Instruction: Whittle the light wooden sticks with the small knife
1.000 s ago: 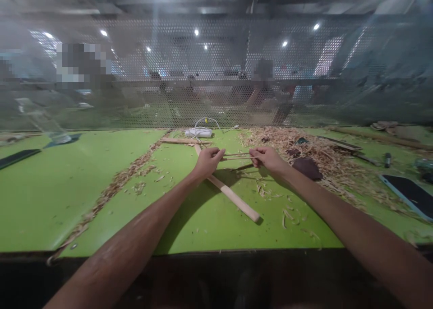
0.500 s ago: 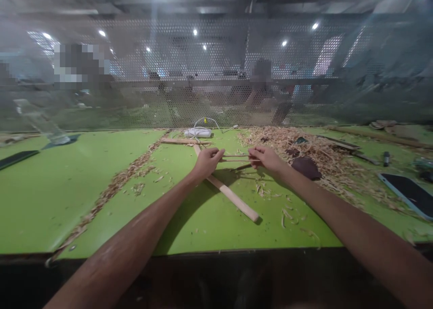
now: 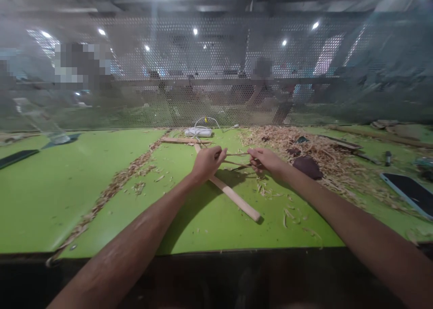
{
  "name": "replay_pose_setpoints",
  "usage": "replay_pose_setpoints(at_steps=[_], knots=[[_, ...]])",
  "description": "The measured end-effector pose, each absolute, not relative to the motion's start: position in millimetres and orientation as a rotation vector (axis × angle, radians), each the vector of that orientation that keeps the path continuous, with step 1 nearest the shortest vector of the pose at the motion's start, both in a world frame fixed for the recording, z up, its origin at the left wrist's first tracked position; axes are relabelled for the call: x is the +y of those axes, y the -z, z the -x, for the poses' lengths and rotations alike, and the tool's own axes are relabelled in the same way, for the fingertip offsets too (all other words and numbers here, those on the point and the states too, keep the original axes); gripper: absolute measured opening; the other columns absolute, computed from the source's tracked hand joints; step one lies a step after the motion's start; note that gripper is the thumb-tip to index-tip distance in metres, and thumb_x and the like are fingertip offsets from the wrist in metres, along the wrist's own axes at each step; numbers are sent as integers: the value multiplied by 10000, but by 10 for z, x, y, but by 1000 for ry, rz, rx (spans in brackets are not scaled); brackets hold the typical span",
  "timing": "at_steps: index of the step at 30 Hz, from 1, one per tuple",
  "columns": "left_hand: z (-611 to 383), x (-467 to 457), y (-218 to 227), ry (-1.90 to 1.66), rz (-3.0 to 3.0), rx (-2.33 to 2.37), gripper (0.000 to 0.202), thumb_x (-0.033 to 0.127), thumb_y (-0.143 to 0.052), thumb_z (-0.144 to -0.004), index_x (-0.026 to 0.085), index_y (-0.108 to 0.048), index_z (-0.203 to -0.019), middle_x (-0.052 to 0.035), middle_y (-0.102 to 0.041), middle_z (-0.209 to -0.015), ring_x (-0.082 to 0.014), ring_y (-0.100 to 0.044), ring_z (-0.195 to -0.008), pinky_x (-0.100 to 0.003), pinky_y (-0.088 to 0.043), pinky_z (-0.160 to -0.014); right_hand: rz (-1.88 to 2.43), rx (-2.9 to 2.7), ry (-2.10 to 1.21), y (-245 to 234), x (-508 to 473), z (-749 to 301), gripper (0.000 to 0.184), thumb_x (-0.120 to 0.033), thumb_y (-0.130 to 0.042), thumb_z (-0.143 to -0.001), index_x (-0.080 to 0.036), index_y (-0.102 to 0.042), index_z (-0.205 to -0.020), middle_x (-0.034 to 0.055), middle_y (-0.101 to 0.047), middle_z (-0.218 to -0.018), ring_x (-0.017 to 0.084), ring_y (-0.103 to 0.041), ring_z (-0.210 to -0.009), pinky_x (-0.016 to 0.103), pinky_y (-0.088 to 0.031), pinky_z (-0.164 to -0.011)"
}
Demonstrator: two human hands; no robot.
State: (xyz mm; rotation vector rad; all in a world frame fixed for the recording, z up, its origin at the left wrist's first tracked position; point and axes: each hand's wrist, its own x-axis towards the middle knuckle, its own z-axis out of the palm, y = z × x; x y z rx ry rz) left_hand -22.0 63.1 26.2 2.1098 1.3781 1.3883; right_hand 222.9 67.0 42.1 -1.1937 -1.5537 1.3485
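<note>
My left hand is closed, thumb against fingers, on one end of a thin brown cord. The other end is pinched in my right hand. Two strands of the cord span the gap between the hands, the upper one nearly straight and the lower one slanting. Both hands are above the green table. Beneath my left hand a pale squared wooden stick lies diagonally, partly covered by the hand. A slim dark object shows below the cord, mostly hidden by my right hand.
Wood shavings are heaped behind my right hand, around a dark brown piece. A phone lies at right, a clear bottle stands at left. A white power strip and a wooden strip lie before the mesh screen.
My left hand has shifted slightly right, closer to my right hand. The cord's strands, nearly parallel before, now slant, and the lower one sits a little lower.
</note>
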Motion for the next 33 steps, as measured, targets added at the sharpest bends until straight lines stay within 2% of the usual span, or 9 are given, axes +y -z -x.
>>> replay_pose_setpoints(at_steps=[3,6,9,13,16,20,22,27,33], knots=[[209,597,-310,-1508,-2141,1446,465,352,-661,-959,241,-443,-564,42,-459,-489,-116,-378,-466,-259,-257,-534,1171,-1534,-1356,-412,681,-2214,358,-449,-751,-1009,-227,-566,-797,-2,-546,-656,112,-454,-485,214,-339,-408],[204,557,-353,-1564,-2175,1466,446,310,-639,-942,246,-407,-566,42,-440,-491,-118,-355,-471,-264,-246,-539,1159,-1470,-1446,-448,686,-2206,263,-371,-736,-1015,-229,-600,-840,31,-602,-698,127,-495,-488,233,-380,-408],[206,534,-372,-1606,-2203,1447,414,297,-614,-934,248,-405,-579,37,-445,-498,-120,-355,-482,-263,-240,-540,1171,-1384,-1535,-526,663,-2199,188,-282,-672,-1055,-226,-614,-886,64,-655,-783,136,-550,-524,242,-416,-432],[199,534,-371,-1616,-2198,1427,418,324,-624,-936,248,-410,-584,33,-450,-506,-122,-358,-493,-261,-243,-544,1197,-1326,-1568,-584,618,-2162,190,-252,-575,-1110,-223,-595,-924,65,-684,-836,115,-523,-512,223,-405,-423],[169,533,-358,-1603,-2169,1411,454,360,-632,-949,247,-396,-578,43,-412,-492,-119,-335,-485,-263,-235,-542,1147,-1295,-1500,-547,612,-2110,193,-232,-561,-1109,-225,-557,-915,26,-650,-759,100,-486,-494,191,-375,-422],[117,519,-322,-1619,-2136,1396,444,364,-594,-976,244,-403,-593,42,-421,-498,-122,-365,-486,-267,-254,-554,1059,-1345,-1330,-448,638,-2062,268,-307,-613,-1086,-240,-482,-861,-64,-453,-532,83,-307,-416,164,-233,-400],[103,513,-303,-1622,-2131,1419,431,351,-585,-975,244,-402,-599,40,-429,-503,-125,-366,-487,-271,-252,-560,1094,-1398,-1259,-410,646,-2057,262,-332,-619,-1088,-242,-493,-877,-60,-477,-518,88,-321,-412,164,-241,-401],[95,490,-294,-1662,-2144,1517,400,330,-605,-940,241,-402,-607,36,-431,-522,-129,-342,-511,-280,-229,-579,1253,-1483,-1158,-364,628,-2042,255,-304,-549,-1128,-222,-535,-888,8,-625,-594,125,-508,-466,189,-385,-427],[59,451,-301,-1740,-2088,1451,448,416,-603,-948,244,-379,-600,40,-383,-509,-125,-327,-506,-285,-230,-576,1171,-1442,-1167,-378,664,-2039,296,-362,-623,-1096,-236,-505,-855,-54,-499,-520,98,-349,-413,188,-257,-408]])
